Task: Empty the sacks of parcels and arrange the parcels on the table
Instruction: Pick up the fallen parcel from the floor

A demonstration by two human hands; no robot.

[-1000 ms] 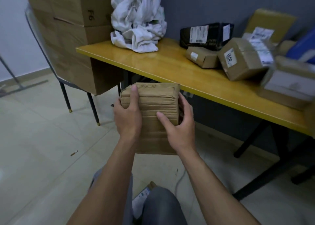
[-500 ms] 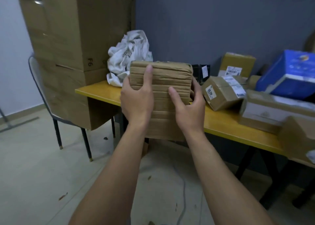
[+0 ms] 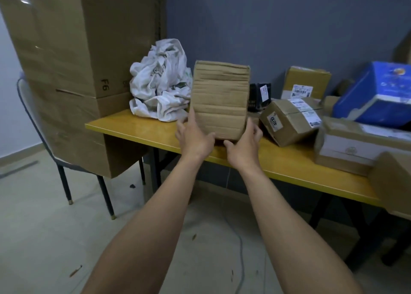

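Note:
A brown taped cardboard parcel (image 3: 220, 98) stands upright on the yellow table (image 3: 138, 126), between a crumpled white sack (image 3: 162, 82) and the other parcels. My left hand (image 3: 193, 138) grips its lower left edge and my right hand (image 3: 244, 147) its lower right corner. To the right lie a tilted brown parcel with labels (image 3: 289, 120), a black parcel (image 3: 259, 96), a brown box against the wall (image 3: 307, 82), a blue box (image 3: 378, 93) and a white-and-brown box (image 3: 351, 147).
Tall stacked cardboard cartons (image 3: 73, 71) rest on a chair (image 3: 66, 167) left of the table. Another brown parcel (image 3: 391, 180) hangs over the table's near right edge. A cable (image 3: 241, 249) and small scraps lie on the tiled floor under the table.
Both hands have carried the parcel up from below the table edge and forward onto the table top, and have slid down to its lower edge. The view has risen too.

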